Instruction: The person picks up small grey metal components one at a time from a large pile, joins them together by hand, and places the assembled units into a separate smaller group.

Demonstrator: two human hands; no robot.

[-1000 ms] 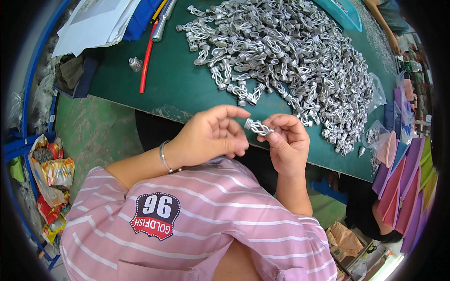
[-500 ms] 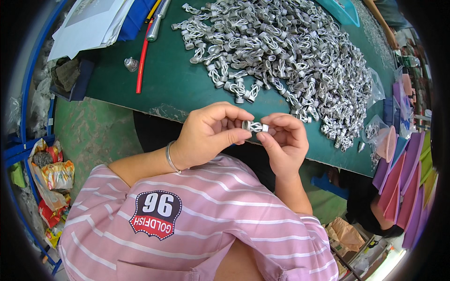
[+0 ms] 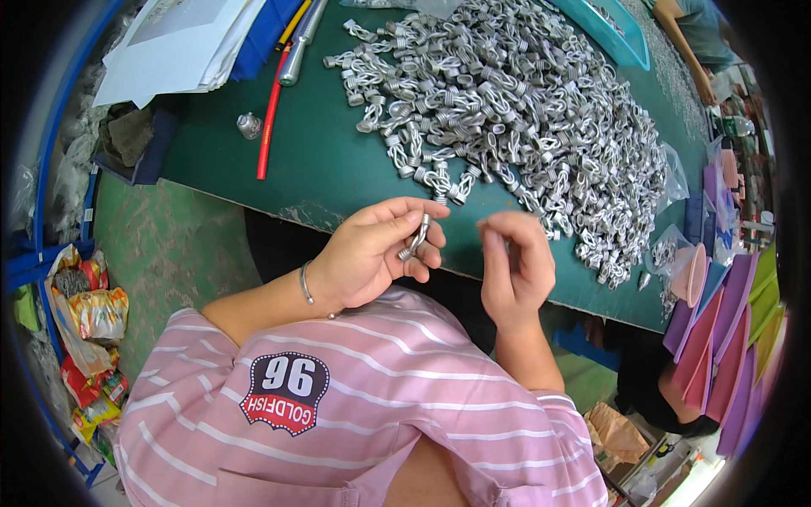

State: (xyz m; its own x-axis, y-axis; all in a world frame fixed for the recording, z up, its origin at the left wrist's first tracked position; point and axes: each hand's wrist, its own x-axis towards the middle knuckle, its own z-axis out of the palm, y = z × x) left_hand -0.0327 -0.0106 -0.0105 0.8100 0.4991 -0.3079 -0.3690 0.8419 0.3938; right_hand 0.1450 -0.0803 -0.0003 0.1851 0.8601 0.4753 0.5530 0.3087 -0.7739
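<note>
Green table (image 3: 321, 169), left hand (image 3: 372, 258) fingers pinching metal clip (image 3: 416, 237) — long axis near upright, right hand (image 3: 511, 266) loosely curled — empty

You wore a short-sleeved shirt (image 3: 372, 422) in pink with thin white horizontal stripes. At about 7 o'clock on the chest sat a shield-shaped patch (image 3: 285, 390), dark blue with a red lower band and white figures. Forearms were bare. Your left hand (image 3: 380, 252) carried a thin silver bangle (image 3: 306, 283) at the wrist. Your right hand (image 3: 513, 266), toward 3 o'clock of it, showed no ring or band.
</note>
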